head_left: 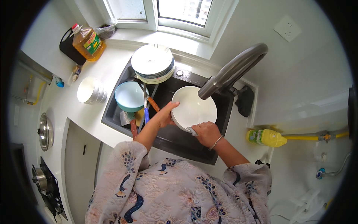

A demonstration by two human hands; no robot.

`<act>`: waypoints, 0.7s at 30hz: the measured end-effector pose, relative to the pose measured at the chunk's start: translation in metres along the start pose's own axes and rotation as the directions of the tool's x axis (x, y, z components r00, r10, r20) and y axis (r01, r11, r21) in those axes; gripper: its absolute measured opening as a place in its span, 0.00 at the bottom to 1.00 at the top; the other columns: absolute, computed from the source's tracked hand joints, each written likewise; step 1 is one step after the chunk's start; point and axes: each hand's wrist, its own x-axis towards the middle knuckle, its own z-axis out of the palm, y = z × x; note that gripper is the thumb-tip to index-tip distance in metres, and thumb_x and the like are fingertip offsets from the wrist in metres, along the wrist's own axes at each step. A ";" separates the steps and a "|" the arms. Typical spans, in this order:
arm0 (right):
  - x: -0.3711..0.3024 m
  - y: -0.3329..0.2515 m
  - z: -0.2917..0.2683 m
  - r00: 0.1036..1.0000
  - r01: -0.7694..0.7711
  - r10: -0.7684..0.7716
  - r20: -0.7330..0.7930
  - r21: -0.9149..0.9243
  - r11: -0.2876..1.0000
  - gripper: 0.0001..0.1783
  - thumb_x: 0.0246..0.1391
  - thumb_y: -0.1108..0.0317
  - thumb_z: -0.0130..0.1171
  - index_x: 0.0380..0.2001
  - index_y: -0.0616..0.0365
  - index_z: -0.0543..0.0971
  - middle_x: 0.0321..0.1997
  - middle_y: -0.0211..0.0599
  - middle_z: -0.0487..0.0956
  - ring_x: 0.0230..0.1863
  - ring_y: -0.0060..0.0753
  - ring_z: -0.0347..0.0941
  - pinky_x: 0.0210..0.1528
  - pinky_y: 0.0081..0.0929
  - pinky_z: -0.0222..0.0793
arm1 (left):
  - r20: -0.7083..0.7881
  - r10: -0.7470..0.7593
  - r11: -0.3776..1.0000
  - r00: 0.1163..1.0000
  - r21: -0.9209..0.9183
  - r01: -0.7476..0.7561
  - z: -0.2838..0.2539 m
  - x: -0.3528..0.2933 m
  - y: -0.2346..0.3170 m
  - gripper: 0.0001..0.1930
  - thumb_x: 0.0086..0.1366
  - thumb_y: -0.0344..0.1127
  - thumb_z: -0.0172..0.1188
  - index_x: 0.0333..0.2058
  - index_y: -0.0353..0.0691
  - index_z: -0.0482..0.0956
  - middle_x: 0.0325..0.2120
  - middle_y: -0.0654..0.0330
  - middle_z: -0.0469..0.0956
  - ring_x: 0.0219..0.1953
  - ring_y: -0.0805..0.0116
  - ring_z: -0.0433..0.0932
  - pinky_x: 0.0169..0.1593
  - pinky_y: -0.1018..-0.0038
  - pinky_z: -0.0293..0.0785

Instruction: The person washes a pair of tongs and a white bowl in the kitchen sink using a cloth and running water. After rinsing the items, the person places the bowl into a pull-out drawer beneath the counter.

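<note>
A large white bowl (194,109) is tilted over the right basin of the dark double sink (169,145), its inside facing up. My left hand (167,115) grips the bowl's left rim, thumb on the inside. At the lower rim my right hand (206,133) is closed on a greyish cloth (192,131), pressed against the bowl's edge. Just above the bowl hangs the grey faucet (233,71); I cannot see water running from it. In the left basin sit a light blue bowl (130,95), a cleaver with a wooden handle (134,128) and a blue-handled utensil (146,114).
Stacked plates (153,61) stand at the sink's back edge. Several nested white bowls (90,90) and an oil jug (88,44) occupy the left counter. A yellow bottle (265,138) lies on the right, near a dark cloth (245,101). Farther left is a metal lid (45,131).
</note>
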 end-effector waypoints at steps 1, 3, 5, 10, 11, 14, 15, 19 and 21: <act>0.005 -0.006 0.001 0.999 -0.032 0.032 -0.017 -0.009 0.999 0.04 0.43 0.68 0.53 0.26 0.51 0.75 0.21 0.33 0.76 0.26 0.35 0.75 0.29 0.33 0.67 | 0.002 0.020 0.999 1.000 -0.049 -0.020 -0.001 0.005 -0.004 0.36 0.55 0.62 0.52 0.58 0.50 0.59 0.54 0.57 0.67 0.55 0.56 0.67 0.51 0.51 0.66; 0.007 -0.018 0.011 0.994 -0.103 0.102 -0.042 -0.003 0.995 0.05 0.43 0.68 0.53 0.27 0.52 0.75 0.21 0.34 0.76 0.25 0.36 0.75 0.28 0.33 0.67 | 0.001 0.035 0.987 0.999 -0.156 -0.035 0.000 0.009 -0.020 0.35 0.55 0.62 0.53 0.58 0.55 0.57 0.54 0.57 0.64 0.55 0.56 0.65 0.49 0.50 0.67; 0.013 -0.026 0.019 0.984 -0.162 0.162 -0.080 0.007 0.987 0.06 0.43 0.68 0.53 0.28 0.53 0.75 0.20 0.34 0.75 0.25 0.37 0.75 0.27 0.33 0.66 | -0.011 0.047 0.967 0.999 -0.250 -0.048 0.004 0.009 -0.034 0.33 0.56 0.60 0.53 0.57 0.52 0.58 0.53 0.57 0.66 0.52 0.58 0.69 0.47 0.55 0.70; 0.001 -0.027 0.015 0.965 -0.217 0.166 0.205 0.264 0.940 0.14 0.47 0.56 0.57 0.32 0.55 0.76 0.29 0.39 0.78 0.37 0.40 0.75 0.42 0.38 0.68 | -0.033 0.144 0.951 0.989 -0.272 -0.148 0.001 0.008 -0.053 0.28 0.57 0.51 0.51 0.54 0.45 0.62 0.46 0.59 0.71 0.47 0.63 0.73 0.44 0.61 0.74; -0.006 -0.018 0.007 0.961 -0.203 0.159 0.226 0.188 0.961 0.16 0.47 0.54 0.57 0.33 0.55 0.77 0.34 0.41 0.77 0.42 0.40 0.73 0.48 0.41 0.63 | -0.052 0.169 0.953 0.984 -0.246 -0.176 -0.002 0.007 -0.054 0.28 0.57 0.50 0.51 0.54 0.45 0.62 0.46 0.59 0.72 0.48 0.63 0.73 0.44 0.62 0.74; -0.022 0.016 -0.009 0.963 -0.192 0.194 0.187 -0.029 0.981 0.21 0.46 0.50 0.58 0.36 0.54 0.78 0.48 0.44 0.73 0.58 0.44 0.61 0.61 0.49 0.48 | -0.012 0.249 0.938 0.968 -0.245 -0.244 -0.010 0.000 -0.045 0.27 0.57 0.47 0.51 0.55 0.46 0.61 0.47 0.57 0.70 0.48 0.63 0.73 0.47 0.64 0.73; -0.023 0.028 -0.009 0.967 -0.227 0.234 0.104 -0.081 0.971 0.21 0.45 0.49 0.58 0.37 0.54 0.78 0.55 0.45 0.69 0.62 0.45 0.55 0.64 0.52 0.41 | -0.010 0.259 0.941 0.966 -0.221 -0.255 -0.007 -0.006 -0.041 0.27 0.57 0.46 0.51 0.55 0.46 0.60 0.47 0.57 0.70 0.47 0.63 0.73 0.48 0.63 0.73; -0.007 0.064 0.001 0.902 -0.330 0.348 -0.256 0.109 0.938 0.27 0.47 0.55 0.58 0.49 0.57 0.71 0.61 0.47 0.62 0.61 0.50 0.55 0.62 0.41 0.53 | 0.020 0.195 0.948 0.981 -0.262 -0.183 -0.005 -0.002 -0.041 0.29 0.57 0.48 0.52 0.55 0.41 0.63 0.47 0.55 0.71 0.48 0.60 0.73 0.51 0.63 0.70; 0.003 0.082 0.014 0.802 -0.439 0.524 -0.286 0.313 0.842 0.25 0.48 0.56 0.58 0.48 0.58 0.72 0.55 0.49 0.67 0.55 0.49 0.62 0.58 0.34 0.58 | 0.005 0.193 0.934 0.981 -0.308 -0.182 0.007 -0.012 -0.039 0.29 0.57 0.48 0.53 0.53 0.34 0.65 0.46 0.53 0.74 0.48 0.58 0.74 0.54 0.63 0.68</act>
